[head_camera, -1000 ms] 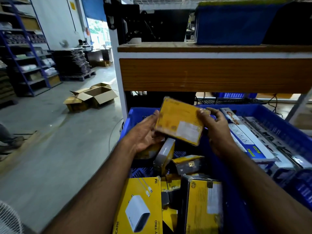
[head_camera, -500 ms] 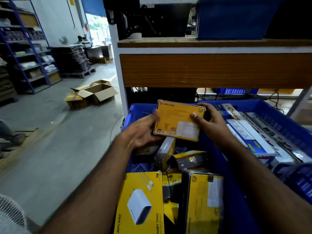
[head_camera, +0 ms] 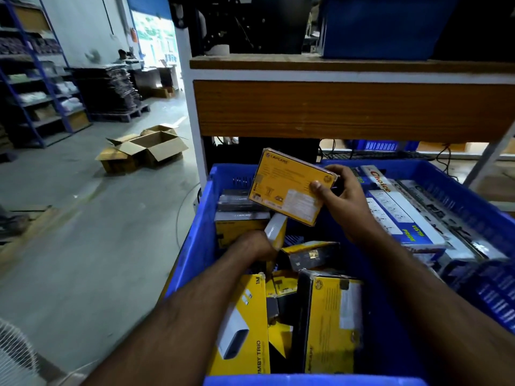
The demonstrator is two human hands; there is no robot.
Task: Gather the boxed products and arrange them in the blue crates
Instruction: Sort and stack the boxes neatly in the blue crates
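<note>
My right hand (head_camera: 344,197) grips a flat yellow box (head_camera: 288,186) by its right edge and holds it tilted above the far end of a blue crate (head_camera: 195,240). The crate holds several yellow and black boxed products, some upright, some lying askew. My left hand (head_camera: 255,246) reaches down into the crate beside a narrow upright white-and-yellow box (head_camera: 276,232); its fingers are hidden, so I cannot tell whether they grip it. A large yellow charger box (head_camera: 245,330) and another yellow box (head_camera: 331,324) stand at the near end.
A second blue crate (head_camera: 473,196) on the right holds long white and blue power-strip boxes (head_camera: 390,210). A wooden shelf (head_camera: 348,107) overhangs both crates. Open cardboard boxes (head_camera: 150,149) lie on the concrete floor to the left, a white fan (head_camera: 14,355) at bottom left.
My left hand has let go of the flat yellow box and dropped into the crate. The right hand alone now holds the box, tilted and shifted slightly right.
</note>
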